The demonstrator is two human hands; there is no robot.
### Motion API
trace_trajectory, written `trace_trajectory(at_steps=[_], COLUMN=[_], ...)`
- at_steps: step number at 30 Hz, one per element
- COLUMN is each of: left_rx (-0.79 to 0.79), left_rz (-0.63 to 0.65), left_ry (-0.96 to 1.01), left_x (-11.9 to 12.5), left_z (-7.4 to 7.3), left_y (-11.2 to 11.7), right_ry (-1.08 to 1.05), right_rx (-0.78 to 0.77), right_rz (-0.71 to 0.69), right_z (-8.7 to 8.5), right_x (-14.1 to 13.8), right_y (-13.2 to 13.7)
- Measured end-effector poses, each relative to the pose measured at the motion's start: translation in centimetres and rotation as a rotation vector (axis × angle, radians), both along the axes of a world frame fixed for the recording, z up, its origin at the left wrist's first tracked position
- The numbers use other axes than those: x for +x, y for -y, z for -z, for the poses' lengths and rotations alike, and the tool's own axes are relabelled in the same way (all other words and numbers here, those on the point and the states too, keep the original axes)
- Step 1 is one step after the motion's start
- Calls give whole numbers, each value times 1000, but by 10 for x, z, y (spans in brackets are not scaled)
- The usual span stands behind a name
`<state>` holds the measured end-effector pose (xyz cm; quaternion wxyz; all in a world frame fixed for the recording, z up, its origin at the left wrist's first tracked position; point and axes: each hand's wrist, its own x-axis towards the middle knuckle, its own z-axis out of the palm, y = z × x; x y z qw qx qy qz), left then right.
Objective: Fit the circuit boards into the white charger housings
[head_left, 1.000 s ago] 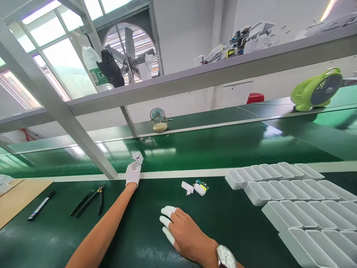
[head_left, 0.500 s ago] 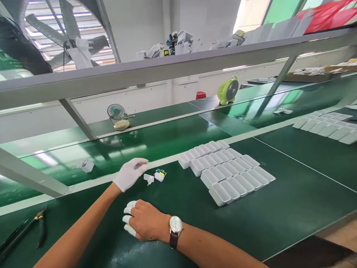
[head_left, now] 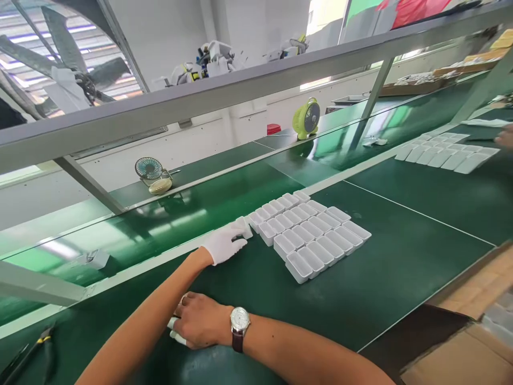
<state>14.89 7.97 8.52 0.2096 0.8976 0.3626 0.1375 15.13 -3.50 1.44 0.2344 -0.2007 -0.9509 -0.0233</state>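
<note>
A green table (head_left: 401,267) fills the view, with a glossy green belt (head_left: 168,224) running along its far side and a grey shelf beam (head_left: 240,91) crossing overhead. On the ledge past the belt stand a small desk fan (head_left: 149,170) and, further along, a light green fan (head_left: 306,117) beside a red tub (head_left: 273,129). One white part (head_left: 96,259) lies alone on the belt. Pliers (head_left: 44,347) are cut off at the lower left and a cardboard box (head_left: 460,358) at the lower right. Far to the right lies a second row of trays (head_left: 444,155), with another person's hand (head_left: 505,136) just entering at the edge. The left forearm crosses in front of the right hand (head_left: 198,320), hiding most of its capped fingertips (head_left: 174,336). That hand rests on the table, watch (head_left: 239,322) up and fingers loosely curled; whether it holds anything cannot be told. The gloved left hand (head_left: 224,243) lies stretched out, fingertips on a small white piece (head_left: 244,226); whether it grips it is unclear. The piece sits at the table's far edge, against the near-left corner of a block of white trays (head_left: 316,235), shallow oblong tubs packed side by side in tidy rows.
</note>
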Motion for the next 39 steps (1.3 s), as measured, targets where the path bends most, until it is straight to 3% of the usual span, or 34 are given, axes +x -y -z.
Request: trace_trajectory(at_steps=[3,7,10,15,18,20,24,27,29,34,39], left_rx=[31,82,126,168,170,163,196,207,118,-163,-162], left_rz=[-105,-284,-426,-497,-477,-448,-468,-655,-751,-721,-789], left_ry=[42,79,110,56,53,60,159,282,333,333,250], left_x=[-37,-108,-162,-219,-229,-230,-227,-224,-221,-216,-214], left_z=[-19,-34,-28,2,14,16,16,21,29,49,57], left_y=[4,24,46,86,108,117,120,115,112,111,111], right_ry=[-4,-37,-20,-16,-3,17,36,16,3,2,30], right_rx=[35,78,-17,-154,-240,-287,-351,-389,-409,-452,-484], right_rz=[29,32,151,592,795,821,699,658,654,546,464], right_z=[0,-11,-27,-39,-35,-32,-32,-33,-34,-35,-34], right_x=[0,3,15,48,63,67,67,63,60,56,61], right_y=[4,0,-16,-54,-65,-67,-67,-65,-63,-55,-53])
